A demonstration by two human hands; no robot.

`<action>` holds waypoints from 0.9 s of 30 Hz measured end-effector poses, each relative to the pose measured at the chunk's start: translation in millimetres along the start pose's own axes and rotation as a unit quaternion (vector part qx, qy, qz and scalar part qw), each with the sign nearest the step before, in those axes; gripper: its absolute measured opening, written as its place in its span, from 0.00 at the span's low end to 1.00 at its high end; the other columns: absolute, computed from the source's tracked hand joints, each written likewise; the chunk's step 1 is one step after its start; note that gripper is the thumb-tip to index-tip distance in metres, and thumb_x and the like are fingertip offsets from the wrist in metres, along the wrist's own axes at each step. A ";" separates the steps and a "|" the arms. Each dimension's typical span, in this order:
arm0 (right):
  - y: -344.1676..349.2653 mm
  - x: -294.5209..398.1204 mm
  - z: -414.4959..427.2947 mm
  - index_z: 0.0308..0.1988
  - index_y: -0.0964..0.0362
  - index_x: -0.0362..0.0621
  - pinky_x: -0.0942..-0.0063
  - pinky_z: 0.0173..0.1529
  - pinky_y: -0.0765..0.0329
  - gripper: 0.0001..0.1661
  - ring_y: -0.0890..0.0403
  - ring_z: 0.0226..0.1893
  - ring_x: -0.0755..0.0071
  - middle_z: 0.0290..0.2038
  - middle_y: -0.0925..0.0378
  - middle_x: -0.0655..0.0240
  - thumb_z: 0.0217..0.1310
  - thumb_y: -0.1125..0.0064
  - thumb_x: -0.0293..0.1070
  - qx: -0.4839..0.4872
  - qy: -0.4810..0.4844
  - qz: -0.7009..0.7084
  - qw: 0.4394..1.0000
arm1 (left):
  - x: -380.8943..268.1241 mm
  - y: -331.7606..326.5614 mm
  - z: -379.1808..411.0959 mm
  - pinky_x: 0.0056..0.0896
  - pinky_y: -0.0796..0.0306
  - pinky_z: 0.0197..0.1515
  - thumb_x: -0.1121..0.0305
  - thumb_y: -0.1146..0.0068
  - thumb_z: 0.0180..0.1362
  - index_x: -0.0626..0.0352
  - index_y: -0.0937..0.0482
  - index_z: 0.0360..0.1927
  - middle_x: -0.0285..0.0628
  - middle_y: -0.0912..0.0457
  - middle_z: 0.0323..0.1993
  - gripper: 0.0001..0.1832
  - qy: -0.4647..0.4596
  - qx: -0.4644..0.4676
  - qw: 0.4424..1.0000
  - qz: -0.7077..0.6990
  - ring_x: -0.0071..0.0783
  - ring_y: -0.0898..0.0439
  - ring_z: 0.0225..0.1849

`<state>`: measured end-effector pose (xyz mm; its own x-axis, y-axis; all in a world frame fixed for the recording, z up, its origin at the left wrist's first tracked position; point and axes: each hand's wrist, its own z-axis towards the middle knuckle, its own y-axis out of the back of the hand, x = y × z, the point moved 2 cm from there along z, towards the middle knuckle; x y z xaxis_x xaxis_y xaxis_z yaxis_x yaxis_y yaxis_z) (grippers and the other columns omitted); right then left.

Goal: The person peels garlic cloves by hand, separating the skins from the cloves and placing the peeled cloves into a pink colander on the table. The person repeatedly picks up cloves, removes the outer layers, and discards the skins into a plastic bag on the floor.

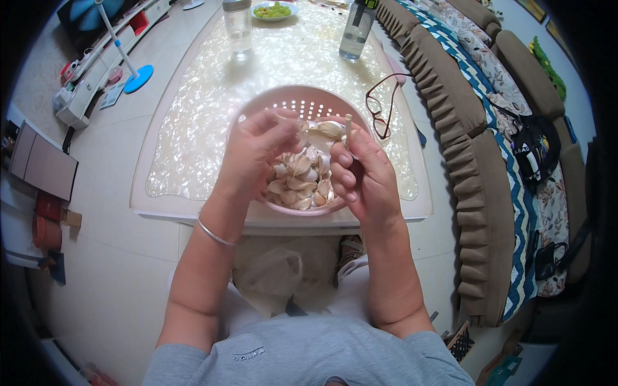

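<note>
Between my two hands, over a pink plastic colander (355, 103), is part of a garlic bulb (327, 131) with its dry stalk (348, 126) standing up. My right hand (364, 169) grips it by the stalk, thumb against the stem and fingers curled below. At the bulb's left side are the bent fingertips of my left hand (263, 144), pinching what looks like thin papery skin. Many loose garlic cloves (299, 181), in whitish and tan skins, lie heaped in the colander under my hands. Part of the heap is hidden by my hands.
The colander stands near the front edge of a pearly-topped table (188, 144). Red-framed eyeglasses (379, 108) lie to its right. Farther back are a clear bottle (239, 34), a grey bottle (357, 34) and a plate of grapes (273, 12). A translucent plastic bag (273, 268) hangs or lies below the table edge.
</note>
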<state>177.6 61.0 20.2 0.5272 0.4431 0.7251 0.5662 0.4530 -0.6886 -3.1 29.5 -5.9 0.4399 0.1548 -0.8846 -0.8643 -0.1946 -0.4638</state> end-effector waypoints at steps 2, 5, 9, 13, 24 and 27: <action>8.7 -7.7 7.1 0.57 0.35 0.38 0.88 0.18 0.34 0.18 0.30 0.20 0.85 0.29 0.30 0.70 0.75 0.55 0.38 -0.044 0.017 -0.065 0.997 | 0.0 0.5 1.2 0.23 0.23 0.40 0.74 0.41 0.63 0.64 0.19 0.46 0.40 0.16 0.41 0.09 -0.042 -0.010 0.992 0.117 0.26 0.17 0.34; 8.0 -12.6 12.2 0.51 0.32 0.39 0.88 0.18 0.33 0.13 0.26 0.21 0.83 0.29 0.26 0.69 0.75 0.55 0.36 -0.086 0.019 -0.118 0.989 | -4.7 3.1 -0.2 0.28 0.25 0.50 0.74 0.39 0.61 0.62 0.19 0.49 0.43 0.17 0.45 0.13 -0.160 -0.012 0.932 0.325 0.32 0.18 0.45; 9.3 -4.0 6.9 0.48 0.31 0.40 0.87 0.18 0.33 0.13 0.27 0.20 0.84 0.29 0.25 0.69 0.73 0.50 0.38 -0.064 0.043 -0.134 0.988 | -11.3 -14.5 -6.5 0.36 0.36 0.66 0.75 0.38 0.56 0.60 0.19 0.51 0.44 0.19 0.52 0.18 -0.269 0.019 0.853 0.446 0.37 0.26 0.61; -12.8 23.5 -30.0 0.44 0.28 0.41 0.87 0.19 0.34 0.10 0.28 0.19 0.84 0.27 0.25 0.69 0.72 0.50 0.36 0.071 0.010 -0.120 0.990 | -14.2 -7.5 -10.9 0.32 0.31 0.60 0.77 0.40 0.58 0.63 0.18 0.49 0.42 0.17 0.50 0.14 -0.225 0.008 0.881 0.416 0.30 0.22 0.55; 123.6 -104.6 -130.5 0.51 0.25 0.36 0.70 0.46 0.21 0.22 0.18 0.40 0.68 0.44 0.20 0.57 0.62 0.38 0.39 0.180 -0.164 -0.733 0.635 | -56.0 52.0 -79.5 0.24 0.26 0.40 0.66 0.46 0.68 0.63 0.18 0.40 0.40 0.15 0.34 0.10 -0.160 0.051 0.936 0.310 0.21 0.19 0.34; 119.1 -140.9 -132.6 0.55 0.28 0.38 0.64 0.53 0.24 0.25 0.20 0.47 0.62 0.50 0.22 0.56 0.61 0.40 0.40 0.099 -0.271 -0.645 0.707 | -33.1 52.6 -119.8 0.22 0.28 0.31 0.65 0.44 0.66 0.63 0.18 0.32 0.35 0.19 0.26 0.11 0.080 0.167 0.910 0.371 0.18 0.23 0.27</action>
<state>254.8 -50.0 -162.4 -0.6992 -0.2306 0.6767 0.2265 0.8263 0.5156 -33.9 -101.9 -6.8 -0.2877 -0.0466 -0.9566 -0.9522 0.1213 0.2805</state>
